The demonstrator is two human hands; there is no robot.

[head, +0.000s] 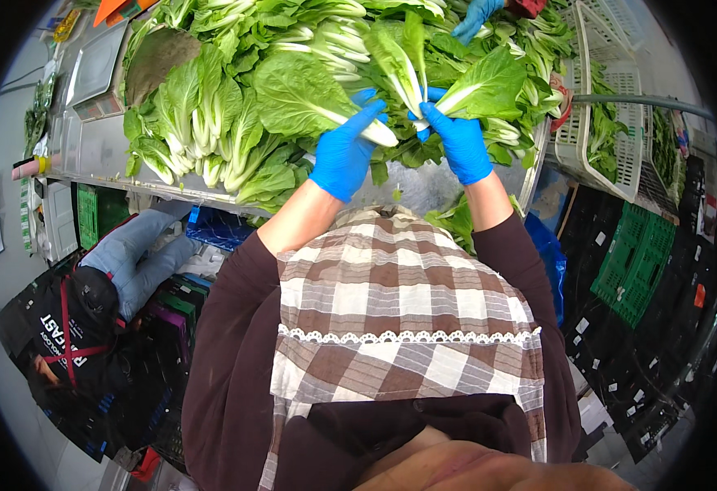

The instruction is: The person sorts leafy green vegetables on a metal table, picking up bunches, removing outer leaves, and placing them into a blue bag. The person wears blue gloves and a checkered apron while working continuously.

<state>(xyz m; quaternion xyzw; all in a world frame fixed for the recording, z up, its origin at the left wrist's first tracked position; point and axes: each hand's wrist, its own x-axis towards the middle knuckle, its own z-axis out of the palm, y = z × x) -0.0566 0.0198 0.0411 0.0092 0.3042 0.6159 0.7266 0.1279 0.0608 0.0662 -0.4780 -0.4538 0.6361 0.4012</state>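
My left hand [349,150], in a blue glove, is closed around the white stalk of a broad leafy-green leaf [300,98] that points up and left. My right hand [460,138], gloved the same way, grips the base of a small leafy-green head [401,67] with its leaves spread upward and to the right. The two hands are apart, above the near edge of the metal table. Piled leafy greens with white stalks [205,123] cover much of the tabletop around and beyond both hands.
Another person's blue-gloved hand [478,18] reaches in at the top right. White plastic crates [631,135] holding greens stand to the right. At the left are a metal-topped box [97,64] and a person in jeans [131,258]. The metal table [199,195] has its front edge before me.
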